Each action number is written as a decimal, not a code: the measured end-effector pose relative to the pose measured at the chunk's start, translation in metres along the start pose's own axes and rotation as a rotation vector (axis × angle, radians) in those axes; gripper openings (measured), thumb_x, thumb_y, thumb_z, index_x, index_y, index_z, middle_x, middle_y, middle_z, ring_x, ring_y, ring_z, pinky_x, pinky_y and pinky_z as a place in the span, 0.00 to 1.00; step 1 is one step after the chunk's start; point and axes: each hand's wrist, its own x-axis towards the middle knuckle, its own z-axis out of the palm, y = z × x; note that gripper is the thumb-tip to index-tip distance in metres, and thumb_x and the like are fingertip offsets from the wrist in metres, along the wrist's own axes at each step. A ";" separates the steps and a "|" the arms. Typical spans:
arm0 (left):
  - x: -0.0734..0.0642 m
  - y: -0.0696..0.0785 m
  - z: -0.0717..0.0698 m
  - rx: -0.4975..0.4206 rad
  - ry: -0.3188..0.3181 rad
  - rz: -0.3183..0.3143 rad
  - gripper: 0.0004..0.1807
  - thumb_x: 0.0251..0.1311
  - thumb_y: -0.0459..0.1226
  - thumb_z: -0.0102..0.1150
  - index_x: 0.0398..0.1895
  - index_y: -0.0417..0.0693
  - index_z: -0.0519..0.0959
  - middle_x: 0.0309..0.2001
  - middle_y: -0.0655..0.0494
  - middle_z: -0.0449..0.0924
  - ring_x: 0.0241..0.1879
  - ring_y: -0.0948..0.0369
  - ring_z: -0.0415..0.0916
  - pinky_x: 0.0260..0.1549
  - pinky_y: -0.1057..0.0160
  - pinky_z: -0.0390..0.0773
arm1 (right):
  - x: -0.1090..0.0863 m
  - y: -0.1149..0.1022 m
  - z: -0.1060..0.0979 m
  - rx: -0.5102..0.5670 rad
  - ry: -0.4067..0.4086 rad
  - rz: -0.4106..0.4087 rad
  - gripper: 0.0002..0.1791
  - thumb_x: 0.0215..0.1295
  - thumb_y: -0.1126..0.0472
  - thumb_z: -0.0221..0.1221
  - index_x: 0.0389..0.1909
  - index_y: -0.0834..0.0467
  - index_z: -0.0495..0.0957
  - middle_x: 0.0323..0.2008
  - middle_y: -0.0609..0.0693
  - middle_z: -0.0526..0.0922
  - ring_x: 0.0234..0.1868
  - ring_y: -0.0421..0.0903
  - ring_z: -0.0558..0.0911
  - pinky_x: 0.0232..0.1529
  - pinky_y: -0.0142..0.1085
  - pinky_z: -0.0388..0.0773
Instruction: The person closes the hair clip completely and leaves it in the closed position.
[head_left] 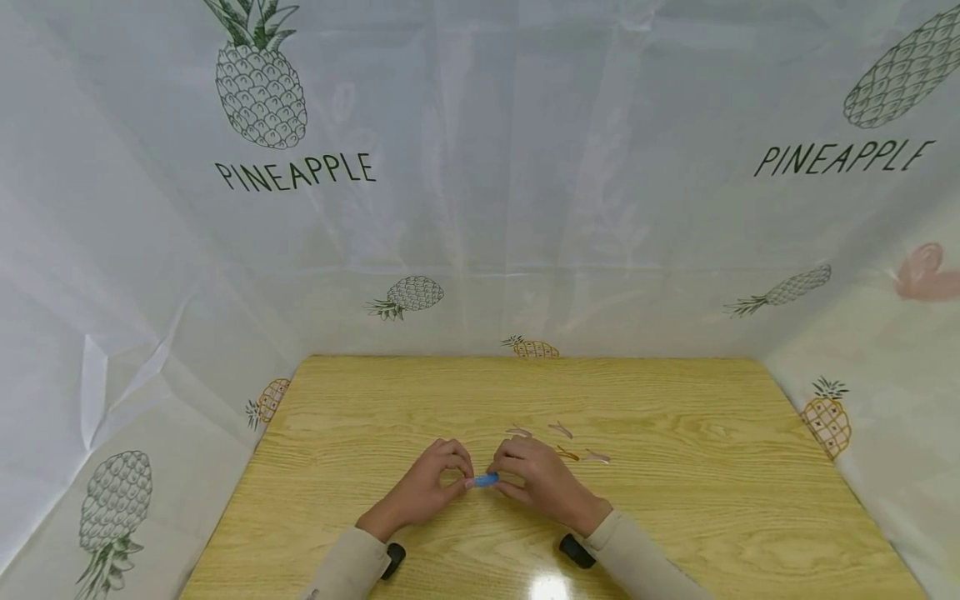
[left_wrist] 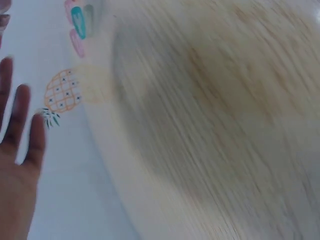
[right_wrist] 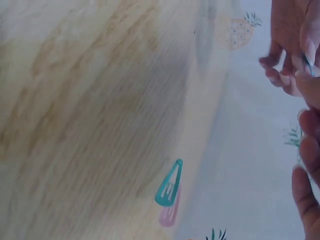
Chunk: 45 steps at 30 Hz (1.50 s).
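Note:
A small blue snap hair clip [head_left: 486, 480] is held between both hands above the front middle of the table. The left hand [head_left: 438, 477] pinches its left end between thumb and fingertips. At the right end, the right hand [head_left: 536, 477] grips it with thumb and index finger. In the right wrist view a sliver of the held clip [right_wrist: 307, 64] shows among the fingertips, mostly covered. Just beyond the right hand lie several more hair clips [head_left: 560, 430]. One of them, a teal clip [right_wrist: 169, 187], overlaps a pink clip [right_wrist: 170, 215] in the right wrist view.
The wood-grain table [head_left: 360, 400] is bounded at the back and sides by white sheeting [head_left: 480, 208] printed with pineapples. Black wrist bands [head_left: 576, 551] sit by both sleeve cuffs. Light glares off the table's front [head_left: 549, 586].

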 end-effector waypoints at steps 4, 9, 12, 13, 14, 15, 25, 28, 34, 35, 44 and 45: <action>-0.003 -0.002 0.002 0.197 0.150 0.113 0.08 0.62 0.36 0.77 0.41 0.52 0.86 0.46 0.64 0.79 0.46 0.58 0.77 0.51 0.52 0.79 | 0.000 -0.003 0.007 -0.022 0.032 0.047 0.18 0.45 0.65 0.85 0.35 0.53 0.87 0.35 0.41 0.82 0.36 0.37 0.81 0.43 0.29 0.80; -0.004 -0.007 0.003 0.430 0.291 0.237 0.16 0.50 0.39 0.85 0.40 0.51 0.89 0.45 0.62 0.79 0.42 0.62 0.76 0.45 0.53 0.78 | 0.000 -0.007 0.015 -0.015 0.045 0.135 0.15 0.49 0.63 0.83 0.35 0.53 0.88 0.36 0.42 0.83 0.35 0.38 0.80 0.40 0.30 0.80; -0.004 -0.009 0.002 0.501 0.324 0.260 0.15 0.47 0.39 0.86 0.37 0.54 0.89 0.44 0.63 0.79 0.41 0.64 0.76 0.44 0.55 0.77 | 0.001 -0.010 0.019 0.011 0.043 0.193 0.14 0.52 0.62 0.82 0.36 0.52 0.87 0.36 0.42 0.83 0.35 0.38 0.80 0.40 0.30 0.80; -0.005 -0.011 0.002 0.515 0.331 0.260 0.14 0.46 0.39 0.86 0.36 0.55 0.89 0.43 0.64 0.78 0.40 0.64 0.76 0.44 0.55 0.77 | 0.002 -0.011 0.020 0.021 0.042 0.209 0.14 0.52 0.62 0.82 0.36 0.53 0.87 0.36 0.42 0.83 0.35 0.39 0.80 0.40 0.30 0.80; -0.006 -0.011 0.002 0.522 0.337 0.259 0.14 0.46 0.38 0.86 0.35 0.56 0.89 0.43 0.64 0.78 0.40 0.64 0.75 0.44 0.56 0.77 | 0.003 -0.012 0.022 0.029 0.041 0.223 0.13 0.53 0.63 0.82 0.36 0.53 0.87 0.36 0.42 0.84 0.36 0.40 0.81 0.40 0.31 0.80; -0.006 -0.012 0.001 0.525 0.339 0.256 0.13 0.46 0.37 0.86 0.33 0.57 0.89 0.42 0.64 0.78 0.40 0.65 0.75 0.44 0.56 0.76 | 0.003 -0.012 0.023 0.036 0.039 0.238 0.13 0.53 0.63 0.82 0.36 0.53 0.88 0.36 0.42 0.84 0.36 0.40 0.81 0.40 0.31 0.81; -0.011 -0.021 -0.001 0.558 0.351 0.230 0.13 0.44 0.35 0.86 0.30 0.56 0.89 0.42 0.64 0.79 0.42 0.63 0.77 0.45 0.56 0.77 | 0.012 -0.017 0.033 0.092 -0.021 0.331 0.09 0.58 0.62 0.79 0.36 0.54 0.89 0.35 0.43 0.84 0.36 0.43 0.83 0.40 0.31 0.81; -0.012 -0.024 -0.003 0.561 0.345 0.206 0.13 0.44 0.35 0.86 0.30 0.55 0.89 0.42 0.64 0.80 0.42 0.63 0.77 0.45 0.56 0.77 | 0.016 -0.016 0.037 0.073 -0.035 0.339 0.09 0.58 0.62 0.79 0.37 0.53 0.88 0.35 0.44 0.83 0.37 0.42 0.83 0.40 0.31 0.81; -0.013 -0.031 -0.009 0.572 0.334 0.151 0.13 0.45 0.33 0.86 0.30 0.54 0.88 0.42 0.64 0.79 0.40 0.63 0.75 0.44 0.54 0.77 | 0.028 -0.016 0.044 0.068 -0.070 0.364 0.08 0.61 0.61 0.77 0.37 0.55 0.88 0.36 0.47 0.83 0.37 0.44 0.83 0.39 0.32 0.80; -0.013 -0.033 -0.011 0.574 0.332 0.145 0.13 0.45 0.33 0.85 0.30 0.54 0.88 0.42 0.63 0.79 0.40 0.63 0.75 0.44 0.54 0.77 | 0.031 -0.016 0.046 0.070 -0.084 0.378 0.07 0.61 0.61 0.77 0.38 0.55 0.89 0.36 0.47 0.83 0.37 0.44 0.83 0.39 0.32 0.80; -0.005 -0.049 -0.025 0.570 0.301 0.075 0.11 0.49 0.32 0.83 0.30 0.52 0.88 0.42 0.61 0.79 0.41 0.60 0.76 0.46 0.52 0.77 | 0.053 -0.006 0.063 0.040 -0.151 0.475 0.05 0.64 0.61 0.75 0.39 0.56 0.90 0.36 0.46 0.83 0.36 0.42 0.82 0.40 0.32 0.81; -0.004 -0.051 -0.026 0.568 0.300 0.068 0.10 0.49 0.32 0.83 0.30 0.52 0.88 0.42 0.61 0.79 0.41 0.60 0.76 0.46 0.52 0.77 | 0.056 -0.005 0.066 0.034 -0.150 0.478 0.06 0.64 0.61 0.75 0.39 0.56 0.90 0.36 0.46 0.83 0.36 0.42 0.82 0.39 0.31 0.80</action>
